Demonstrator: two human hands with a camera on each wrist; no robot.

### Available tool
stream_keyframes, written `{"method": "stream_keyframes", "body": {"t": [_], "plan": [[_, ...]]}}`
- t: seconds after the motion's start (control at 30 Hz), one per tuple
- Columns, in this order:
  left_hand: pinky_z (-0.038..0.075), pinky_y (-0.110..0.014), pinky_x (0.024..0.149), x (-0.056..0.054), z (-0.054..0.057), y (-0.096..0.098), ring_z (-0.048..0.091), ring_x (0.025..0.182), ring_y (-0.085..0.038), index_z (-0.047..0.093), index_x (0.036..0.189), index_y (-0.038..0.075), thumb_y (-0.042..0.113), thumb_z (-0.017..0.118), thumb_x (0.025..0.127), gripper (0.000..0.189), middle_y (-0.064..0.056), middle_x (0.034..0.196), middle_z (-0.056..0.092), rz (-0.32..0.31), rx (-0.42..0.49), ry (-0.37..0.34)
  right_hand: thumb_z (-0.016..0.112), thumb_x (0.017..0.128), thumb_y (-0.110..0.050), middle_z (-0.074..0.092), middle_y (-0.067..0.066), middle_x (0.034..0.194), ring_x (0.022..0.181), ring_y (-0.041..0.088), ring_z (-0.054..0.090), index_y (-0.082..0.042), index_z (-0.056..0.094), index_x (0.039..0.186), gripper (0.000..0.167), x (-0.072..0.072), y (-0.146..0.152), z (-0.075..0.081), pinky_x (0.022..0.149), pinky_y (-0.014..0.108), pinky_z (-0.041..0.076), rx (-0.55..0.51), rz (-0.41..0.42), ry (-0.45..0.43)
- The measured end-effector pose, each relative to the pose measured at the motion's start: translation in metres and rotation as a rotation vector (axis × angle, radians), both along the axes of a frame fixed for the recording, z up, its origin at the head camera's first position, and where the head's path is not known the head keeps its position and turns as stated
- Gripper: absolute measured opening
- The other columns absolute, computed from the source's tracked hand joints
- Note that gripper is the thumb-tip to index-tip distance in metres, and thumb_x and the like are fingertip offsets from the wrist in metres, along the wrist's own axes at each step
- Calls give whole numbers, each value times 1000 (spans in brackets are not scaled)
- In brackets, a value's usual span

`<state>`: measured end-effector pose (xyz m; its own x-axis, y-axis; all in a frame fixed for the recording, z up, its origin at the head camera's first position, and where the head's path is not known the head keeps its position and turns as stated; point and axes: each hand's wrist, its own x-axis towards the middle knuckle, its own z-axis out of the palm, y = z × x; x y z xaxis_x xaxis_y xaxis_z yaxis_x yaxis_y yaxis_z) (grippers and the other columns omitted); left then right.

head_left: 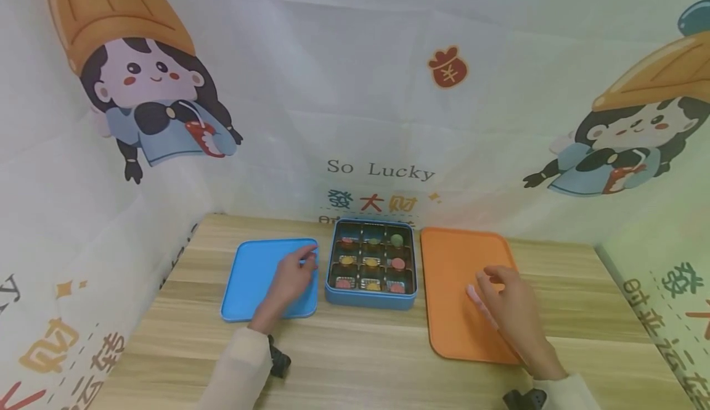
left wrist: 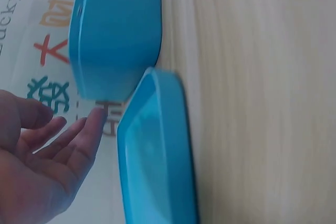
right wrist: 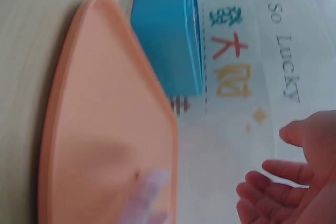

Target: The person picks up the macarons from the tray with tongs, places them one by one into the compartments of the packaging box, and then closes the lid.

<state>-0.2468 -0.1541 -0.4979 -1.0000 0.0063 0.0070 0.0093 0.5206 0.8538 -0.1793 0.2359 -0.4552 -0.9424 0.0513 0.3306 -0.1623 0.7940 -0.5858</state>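
Over the blue tray-like lid (head_left: 252, 274), my left hand (head_left: 291, 280) has its fingers loosely extended toward the blue box (head_left: 368, 299). In the left wrist view, that hand (left wrist: 47, 166) shows nothing in its fingers. The box has several compartments with small round pieces in red, yellow, pink and green. My right hand (head_left: 513, 308) hovers over the orange tray (head_left: 452, 262), fingers relaxed and apart in the right wrist view. A pale pinkish elongated thing (head_left: 481, 306) lies below its thumb side, blurred over the tray in the right wrist view; its kind cannot be told.
A wood-grain table (head_left: 366, 348) carries the lid, box and tray side by side. Behind them and at both sides hangs a white printed cloth (head_left: 333, 77). Black devices (head_left: 279, 360) sit at both wrists, by the pale sleeves.
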Motion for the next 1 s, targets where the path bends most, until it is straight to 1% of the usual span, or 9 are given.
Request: {"method": "stream_keyframes", "body": {"t": [0.13,0.23,0.37,0.43,0.53,0.6,0.7,0.9,1.0], "plan": [[55,-38,79,1,4,-17,68,106,-30,55,139,1,13,42,105,39,-21,124,66,36,-63,48,58,102,-25,66,25,119,96,39,68,4,63,125,38,-10,-27,0,79,48,58,-57,98,-59],[54,-43,84,1,4,-31,67,107,-30,57,138,1,15,41,105,38,-20,123,67,57,-77,40,61,100,-22,66,24,122,103,39,67,3,62,127,36,-16,-50,-1,82,48,58,-90,149,-88],[51,-48,94,3,5,-48,63,114,-33,57,138,1,16,40,106,39,-20,126,65,89,-90,14,64,98,-16,68,20,120,106,34,67,2,63,125,32,-22,-82,-2,85,45,57,-171,216,-113],[49,-51,98,4,6,-56,60,119,-36,56,138,0,15,40,106,39,-22,129,63,100,-89,15,63,98,-13,69,18,116,101,32,70,1,64,123,29,-24,-97,-3,84,42,58,-229,276,-124],[46,-53,101,8,9,-67,56,124,-39,56,137,-1,15,41,106,39,-23,132,61,130,-87,25,64,97,-11,70,15,110,91,27,72,0,64,120,26,-26,-119,-5,79,36,59,-264,339,-117],[45,-54,101,11,11,-74,54,125,-40,55,138,-1,15,40,105,39,-24,133,59,151,-88,26,65,96,-9,70,15,106,88,25,72,1,65,120,26,-28,-132,-7,77,34,59,-258,373,-108],[44,-54,103,14,13,-84,52,127,-40,53,139,-1,17,39,105,41,-24,135,57,182,-110,19,66,95,-11,71,13,106,94,23,68,2,65,120,28,-30,-151,-12,78,35,59,-208,393,-89],[41,-55,106,18,15,-100,49,130,-42,49,143,-1,18,39,105,44,-26,138,53,214,-116,-16,60,99,-17,71,14,117,100,25,70,0,64,126,32,-32,-184,-18,80,38,59,-197,444,-132],[41,-56,106,20,18,-106,48,130,-43,47,144,-3,18,39,105,45,-27,140,52,229,-125,-35,57,100,-19,71,13,116,99,24,71,-1,64,126,32,-33,-198,-20,82,37,59,-200,466,-174]]}}
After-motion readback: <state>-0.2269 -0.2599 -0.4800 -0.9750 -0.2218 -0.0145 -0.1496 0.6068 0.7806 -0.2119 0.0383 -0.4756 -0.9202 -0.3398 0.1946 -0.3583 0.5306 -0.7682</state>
